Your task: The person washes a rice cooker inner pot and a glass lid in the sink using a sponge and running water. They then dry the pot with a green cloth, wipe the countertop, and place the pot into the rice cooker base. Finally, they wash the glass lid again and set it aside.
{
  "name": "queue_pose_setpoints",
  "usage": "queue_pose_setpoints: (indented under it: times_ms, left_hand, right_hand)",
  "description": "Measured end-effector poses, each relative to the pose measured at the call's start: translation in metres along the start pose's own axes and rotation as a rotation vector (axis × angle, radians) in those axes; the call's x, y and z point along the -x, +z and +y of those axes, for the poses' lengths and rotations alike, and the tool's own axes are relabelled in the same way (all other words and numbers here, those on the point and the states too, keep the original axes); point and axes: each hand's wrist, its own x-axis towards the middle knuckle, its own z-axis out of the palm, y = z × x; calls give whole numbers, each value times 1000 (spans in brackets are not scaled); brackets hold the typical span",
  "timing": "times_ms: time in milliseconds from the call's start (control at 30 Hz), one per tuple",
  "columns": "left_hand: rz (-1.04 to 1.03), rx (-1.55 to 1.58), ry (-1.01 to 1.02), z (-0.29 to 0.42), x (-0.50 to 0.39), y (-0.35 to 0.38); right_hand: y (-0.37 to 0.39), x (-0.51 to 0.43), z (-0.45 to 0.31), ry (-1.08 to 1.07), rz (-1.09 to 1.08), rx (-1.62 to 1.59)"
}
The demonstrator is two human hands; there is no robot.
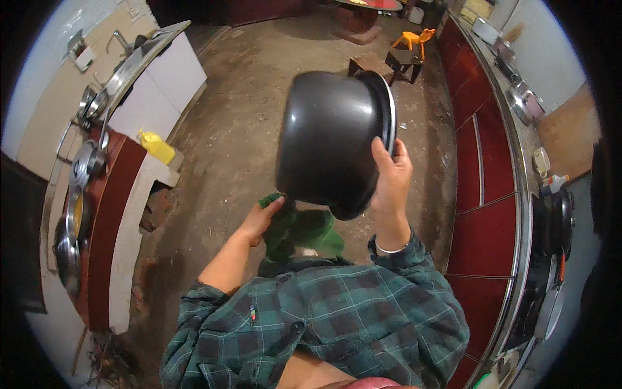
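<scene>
A deep black pot [330,138], shaped like a rice-cooker inner pot, is tipped on its side in front of my chest. Its pale-edged rim faces right, so the inside is hidden. My right hand [392,177] grips that rim, thumb on the outer wall and fingers over the edge. Below the pot's lower left corner, my left hand [261,219] holds a green cloth [279,233]. The cloth hangs near the pot's base; whether it touches the wall is unclear.
On my left are a brick stove [114,233] with pans, a yellow bottle [158,147] and a sink counter [146,53]. A red-fronted counter [486,233] bearing cookware runs along my right. Ahead stand low wooden stools [371,65] and an orange chair [414,38].
</scene>
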Motion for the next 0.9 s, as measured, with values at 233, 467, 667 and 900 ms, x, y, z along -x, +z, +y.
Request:
queue_pose_setpoints:
  times_ms: [233,467,667,900]
  left_hand:
    - [118,-306,-125,57,-88,-60]
    - [132,-613,-209,120,-201,-128]
    - [-311,-1688,-73,169,-329,-99]
    - [-473,-1762,194,197,-454,24]
  right_hand:
    - [-63,-65,20,15,251,141]
    - [-78,-109,29,-171,571,292]
    - [-76,-145,11,-273,847,452]
    - [-135,-204,8,-356,975,467]
